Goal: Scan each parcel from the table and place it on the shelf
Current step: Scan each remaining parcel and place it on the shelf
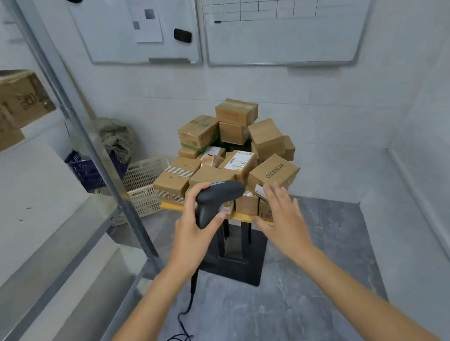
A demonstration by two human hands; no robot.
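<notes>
Walls: pale grey-white tiled walls (322, 99) meeting in a corner at the right.
Floor: dark grey marbled stone floor (301, 301), with a paler strip along the right wall.
Boards: two aluminium-framed whiteboards (287, 33) side by side, the left with a pinned white paper sheet (145, 14) and a black eraser (182, 35), the right with a ruled grid.
Corner: cream plastic lattice basket (147, 184) beside a dark blue plastic crate (88, 171), with a grey-green crumpled cloth (116, 137) on top.

Parcels (225, 153) heaped on table (244, 218), shelf (45, 244) left, whiteboards (282, 17) behind, baskets (144, 184) between
</notes>
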